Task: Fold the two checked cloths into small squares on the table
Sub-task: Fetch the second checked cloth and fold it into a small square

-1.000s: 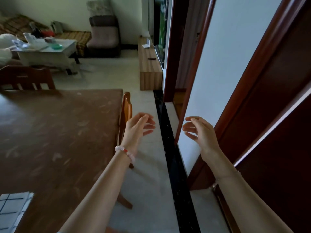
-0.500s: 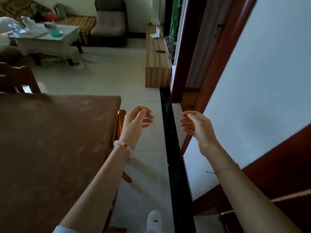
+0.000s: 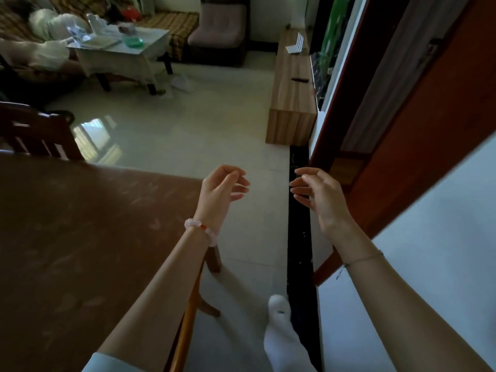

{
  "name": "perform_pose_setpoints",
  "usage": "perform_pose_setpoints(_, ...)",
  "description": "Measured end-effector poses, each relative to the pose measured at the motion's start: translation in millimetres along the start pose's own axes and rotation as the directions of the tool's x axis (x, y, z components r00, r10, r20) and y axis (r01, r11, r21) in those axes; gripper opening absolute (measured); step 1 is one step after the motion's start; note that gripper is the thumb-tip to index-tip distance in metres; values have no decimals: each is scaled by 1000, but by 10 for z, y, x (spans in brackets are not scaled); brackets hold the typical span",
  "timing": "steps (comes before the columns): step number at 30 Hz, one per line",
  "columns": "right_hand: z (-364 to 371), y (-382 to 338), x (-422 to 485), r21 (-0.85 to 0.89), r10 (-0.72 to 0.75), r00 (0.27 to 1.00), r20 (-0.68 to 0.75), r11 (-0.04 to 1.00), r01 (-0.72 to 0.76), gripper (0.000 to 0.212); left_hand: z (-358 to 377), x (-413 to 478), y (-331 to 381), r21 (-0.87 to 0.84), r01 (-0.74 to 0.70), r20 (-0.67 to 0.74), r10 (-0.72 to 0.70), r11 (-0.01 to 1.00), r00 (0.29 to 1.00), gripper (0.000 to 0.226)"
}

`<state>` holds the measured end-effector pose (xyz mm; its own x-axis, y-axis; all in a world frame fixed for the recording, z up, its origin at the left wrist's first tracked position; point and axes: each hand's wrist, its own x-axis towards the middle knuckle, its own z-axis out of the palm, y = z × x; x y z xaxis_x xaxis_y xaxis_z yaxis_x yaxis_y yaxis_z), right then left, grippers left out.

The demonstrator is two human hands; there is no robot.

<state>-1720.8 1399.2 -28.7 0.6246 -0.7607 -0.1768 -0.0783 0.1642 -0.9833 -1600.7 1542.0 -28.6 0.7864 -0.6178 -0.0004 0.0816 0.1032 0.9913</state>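
2 empty hands, no cloth in view.
Left hand [image 3: 222, 191], right hand [image 3: 319, 200]: grip released beside the bench [image 3: 80, 237]; cloth should be light, limp, so pinch corners.

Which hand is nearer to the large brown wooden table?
Left. The left hand hangs beside the corner of the brown wooden table; the right hand is farther off, above the black floor strip.
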Motion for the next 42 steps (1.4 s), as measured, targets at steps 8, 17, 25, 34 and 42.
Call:
perform_pose_setpoints(8,53,-249,1588,0,8,994,109,1000,-8,19,326,1359,-69,-24,15,-120,-18,1000,993,18)
perform_pose_setpoints(17,333,-631,3054,18,-20,970,243,1000,16,24,423,2618,74,-42,-30,-303,15,999,953,22)
perform_pose_setpoints(25,846,-745,4202,49,-20,950,311,999,6,26,98,3673,99,-23,-73,-465,54,997,884,24)
perform_pose_setpoints(34,2105,-1097,5612,2,-16,888,460,1000,17,26,-602,5016,164,-11,-79,-565,59,997,823,24)
perform_pose_setpoints(42,3331,-1211,6271,-47,42,770,637,999,-15,23,-1357,5669,357,33,-82,-685,82,996,724,20)
